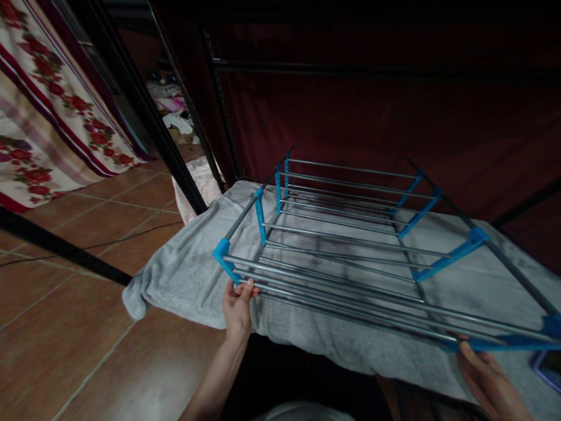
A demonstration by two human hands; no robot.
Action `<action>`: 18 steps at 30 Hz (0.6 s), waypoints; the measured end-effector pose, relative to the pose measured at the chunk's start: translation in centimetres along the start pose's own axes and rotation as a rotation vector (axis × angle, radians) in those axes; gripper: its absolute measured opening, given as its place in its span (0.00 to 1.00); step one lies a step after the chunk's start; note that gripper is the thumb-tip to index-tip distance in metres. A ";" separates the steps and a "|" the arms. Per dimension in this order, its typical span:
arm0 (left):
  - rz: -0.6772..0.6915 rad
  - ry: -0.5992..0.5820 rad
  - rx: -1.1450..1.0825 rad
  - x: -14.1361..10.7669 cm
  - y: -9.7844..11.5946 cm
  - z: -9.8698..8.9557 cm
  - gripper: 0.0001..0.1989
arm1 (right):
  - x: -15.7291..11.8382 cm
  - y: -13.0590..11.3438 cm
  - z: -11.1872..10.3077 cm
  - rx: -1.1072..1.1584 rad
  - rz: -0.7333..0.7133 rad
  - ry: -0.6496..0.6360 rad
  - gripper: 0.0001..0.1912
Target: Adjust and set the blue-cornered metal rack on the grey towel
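A rack of grey metal tubes point(342, 237) with blue plastic brackets point(451, 260) lies on its side over a grey cloth. My left hand point(238, 307) is closed around the lowest front tube, just below the front left blue bracket point(227, 260), with the thumb on top. At the front right, my right hand point(484, 368) grips the rack's near edge beside a long blue bracket point(491, 344); some of its fingers are hidden under the edge. The tubes run crosswise between the brackets of both sides.
The grey cloth point(184, 275) covers a low surface inside a dark metal frame point(144, 111). A dark red curtain point(350, 123) hangs behind. A phone-like object point(547, 368) lies at right. Left are a tiled floor point(56, 327), black cable point(131, 235) and flowered curtain point(56, 111).
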State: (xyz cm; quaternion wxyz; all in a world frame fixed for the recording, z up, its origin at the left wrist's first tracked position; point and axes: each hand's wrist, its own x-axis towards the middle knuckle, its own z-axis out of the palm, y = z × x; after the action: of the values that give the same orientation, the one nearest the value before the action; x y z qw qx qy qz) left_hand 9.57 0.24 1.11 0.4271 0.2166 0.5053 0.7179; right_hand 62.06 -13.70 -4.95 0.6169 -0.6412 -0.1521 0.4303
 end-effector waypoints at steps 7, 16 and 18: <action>0.074 -0.031 0.030 -0.3 -0.7 -0.2 0.20 | -1.9 -0.7 2.2 -0.020 -0.089 0.051 0.26; 0.055 -0.023 0.060 0.3 -1.0 0.0 0.24 | -2.5 -1.5 5.4 0.274 -0.273 0.029 0.07; 0.065 -0.021 0.085 0.6 -1.0 0.0 0.23 | -2.5 -1.6 5.5 0.287 -0.289 0.032 0.06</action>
State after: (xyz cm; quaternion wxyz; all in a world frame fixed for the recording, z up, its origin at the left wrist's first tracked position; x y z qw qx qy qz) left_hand 9.64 0.83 0.12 0.3994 0.2585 0.5233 0.7069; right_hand 57.05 -11.55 -1.85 0.7597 -0.5248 -0.1698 0.3445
